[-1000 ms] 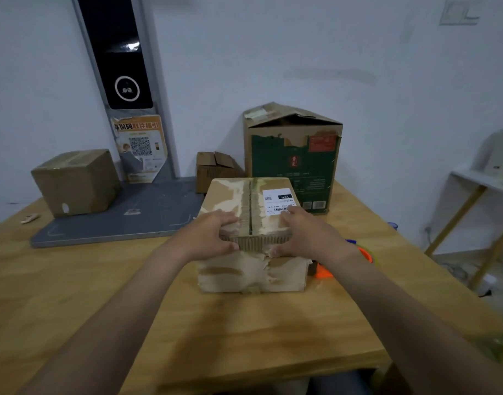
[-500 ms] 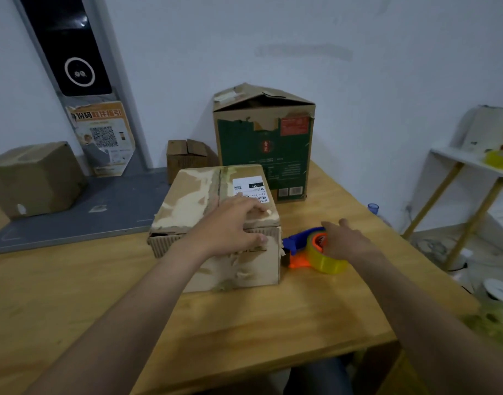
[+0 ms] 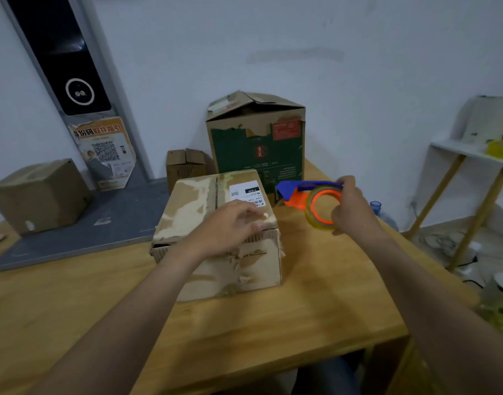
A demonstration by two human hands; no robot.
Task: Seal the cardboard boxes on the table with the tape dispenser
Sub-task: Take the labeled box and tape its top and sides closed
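Two hands: the left hand [image 3: 230, 226] rests flat on the near right part of the box top with its fingers loosely spread. The right hand [image 3: 351, 208] is curled round the tape dispenser [image 3: 297, 192] and holds it in the air just right of the box.
Table [image 3: 273, 323]: bare wood; the box stands on it in front of the person.
Box [image 3: 204, 201]: brown cardboard with a torn, patchy skin. A seam runs front to back along the top, with a white label at the far right. The near left flap edge gapes a little.
Box handling: probably light, with stiff walls and springy flaps. Press down beside the seam, not on it.
Dispenser looks: blue and orange plastic frame, with a yellowish clear tape roll [image 3: 315, 222].
Dispenser handling: likely light and rigid. Better gripped by the frame so the roll turns freely.
Farther boxes: a small open box [image 3: 184, 166], a tall green box [image 3: 256, 149] with peaked flaps, and a closed box [image 3: 39, 195] at far left.
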